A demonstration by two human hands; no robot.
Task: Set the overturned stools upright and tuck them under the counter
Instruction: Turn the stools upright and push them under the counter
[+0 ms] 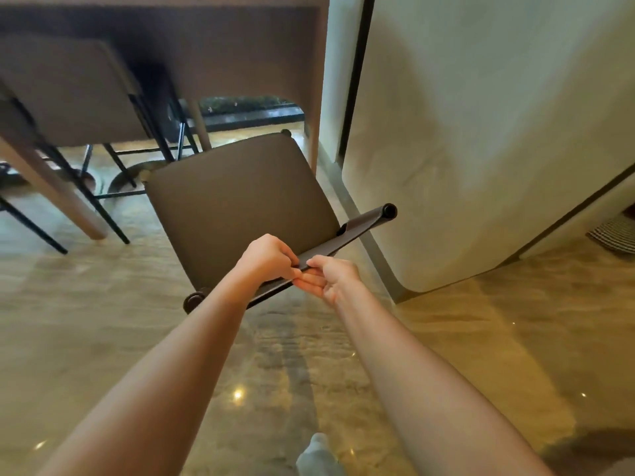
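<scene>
A brown padded stool (237, 197) stands in the middle of the view, its seat facing up and its low backrest bar (364, 223) running from lower left to upper right. My left hand (269, 257) grips the top edge of that backrest from above. My right hand (326, 278) holds the same edge just beside it, fingers curled under. The stool's front edge points toward the counter (240, 63), whose underside fills the top of the view. Its legs are hidden beneath the seat.
Another stool (72, 94) with black legs sits under the counter at the left. A pale wooden table leg (55, 194) slants down at the left. A white rounded wall panel (481, 149) closes off the right. Glossy stone floor (137, 321) spreads below; my socked foot (318, 455) shows at the bottom.
</scene>
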